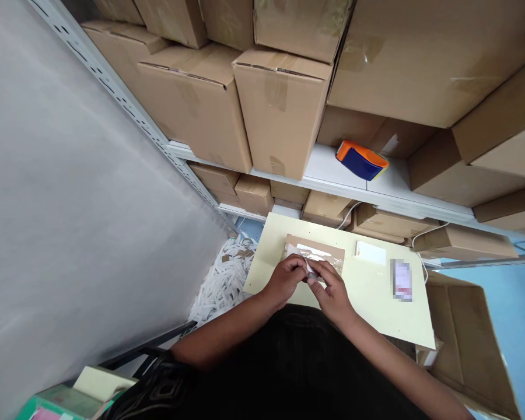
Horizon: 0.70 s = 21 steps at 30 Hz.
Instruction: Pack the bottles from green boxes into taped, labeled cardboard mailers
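I've got left hand [285, 279] and right hand [331, 290] above table [367, 309], fingertips pinching a small whitish piece [309, 269].

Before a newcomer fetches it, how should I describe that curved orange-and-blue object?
Beyond the pale-yellow rectangular tabletop runs a long white shelf. On it, between brown cardboard boxes, sits the curved object: bright orange and dark blue beside plain brown.

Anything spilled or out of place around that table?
Yes: a heap of white, paper-like strips lies loose on the floor, left of the pale table. It looks odd because the strips are strewn about rather than contained.
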Each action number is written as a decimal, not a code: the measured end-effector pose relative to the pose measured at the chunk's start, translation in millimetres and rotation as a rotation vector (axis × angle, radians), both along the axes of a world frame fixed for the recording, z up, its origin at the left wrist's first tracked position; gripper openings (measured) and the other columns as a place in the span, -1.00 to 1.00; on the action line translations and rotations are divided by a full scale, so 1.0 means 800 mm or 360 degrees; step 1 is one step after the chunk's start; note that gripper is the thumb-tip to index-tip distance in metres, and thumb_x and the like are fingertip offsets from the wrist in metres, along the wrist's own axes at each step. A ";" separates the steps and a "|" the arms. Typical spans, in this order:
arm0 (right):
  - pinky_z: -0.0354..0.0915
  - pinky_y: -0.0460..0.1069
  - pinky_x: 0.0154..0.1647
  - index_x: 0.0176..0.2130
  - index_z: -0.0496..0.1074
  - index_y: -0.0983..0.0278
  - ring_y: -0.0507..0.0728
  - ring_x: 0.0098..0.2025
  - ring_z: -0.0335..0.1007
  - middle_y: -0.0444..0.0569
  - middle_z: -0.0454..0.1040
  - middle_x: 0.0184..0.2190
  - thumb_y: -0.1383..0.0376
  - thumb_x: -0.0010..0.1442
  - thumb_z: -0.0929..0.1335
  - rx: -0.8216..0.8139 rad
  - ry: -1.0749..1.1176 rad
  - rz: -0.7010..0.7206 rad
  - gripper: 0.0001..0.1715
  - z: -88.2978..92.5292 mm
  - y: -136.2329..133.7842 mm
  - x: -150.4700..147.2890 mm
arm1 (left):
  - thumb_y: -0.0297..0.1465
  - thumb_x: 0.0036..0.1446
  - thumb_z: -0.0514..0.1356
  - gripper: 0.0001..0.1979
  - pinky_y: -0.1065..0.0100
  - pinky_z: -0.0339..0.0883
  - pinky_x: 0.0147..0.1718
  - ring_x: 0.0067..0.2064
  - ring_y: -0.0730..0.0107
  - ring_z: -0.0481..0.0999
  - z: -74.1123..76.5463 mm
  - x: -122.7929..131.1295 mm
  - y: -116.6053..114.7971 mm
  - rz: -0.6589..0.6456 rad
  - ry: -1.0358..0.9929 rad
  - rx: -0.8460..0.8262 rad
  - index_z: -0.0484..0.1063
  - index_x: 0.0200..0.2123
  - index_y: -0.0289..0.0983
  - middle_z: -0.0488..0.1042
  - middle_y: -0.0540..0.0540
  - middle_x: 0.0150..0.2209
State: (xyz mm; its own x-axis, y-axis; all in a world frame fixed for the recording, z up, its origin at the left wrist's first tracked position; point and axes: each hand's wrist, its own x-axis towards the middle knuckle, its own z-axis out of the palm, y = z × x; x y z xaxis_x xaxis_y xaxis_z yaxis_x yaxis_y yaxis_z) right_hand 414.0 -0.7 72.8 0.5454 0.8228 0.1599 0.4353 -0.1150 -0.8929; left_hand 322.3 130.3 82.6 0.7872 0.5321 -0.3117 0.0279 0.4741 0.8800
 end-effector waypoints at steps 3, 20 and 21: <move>0.46 0.09 -0.07 0.01 0.50 0.18 0.17 -0.14 0.51 -0.01 0.55 -0.17 0.12 0.34 0.39 -0.0018 0.0254 -0.0132 -0.70 -0.004 0.006 -0.003 | -0.40 -0.01 0.26 -0.94 0.37 0.34 -0.21 -0.21 0.36 0.43 -0.011 -0.001 -0.001 0.0035 0.0068 0.0324 0.49 -0.49 -0.26 0.41 -0.04 -0.30; 0.19 -0.06 -0.48 -0.35 0.38 0.20 0.07 -0.49 0.21 -0.19 0.32 -0.53 0.15 0.26 0.28 -0.0128 0.0633 -0.0696 -0.79 -0.016 0.016 0.027 | -0.46 -0.06 0.15 -0.92 0.36 0.26 -0.24 -0.29 0.39 0.39 -0.078 -0.061 0.038 -0.0021 0.0325 0.0885 0.36 -0.57 -0.25 0.35 -0.01 -0.36; 0.16 -0.06 -0.50 -0.35 0.38 0.20 0.06 -0.51 0.18 -0.20 0.30 -0.54 0.14 0.26 0.29 -0.0128 0.0628 -0.0724 -0.78 -0.015 0.016 0.032 | -0.45 -0.06 0.16 -0.91 0.36 0.28 -0.24 -0.29 0.38 0.39 -0.085 -0.072 0.047 -0.0015 0.0373 0.0900 0.36 -0.57 -0.24 0.35 -0.01 -0.37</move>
State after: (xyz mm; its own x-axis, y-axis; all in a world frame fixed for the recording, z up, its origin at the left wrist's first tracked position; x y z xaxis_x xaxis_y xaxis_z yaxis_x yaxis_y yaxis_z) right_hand 439.5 12.2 61.2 0.8506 0.4943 -0.1791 -0.0356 -0.2858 -0.9576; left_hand 264.4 167.8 14.3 0.7373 0.6590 -0.1488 0.2534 -0.0656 0.9651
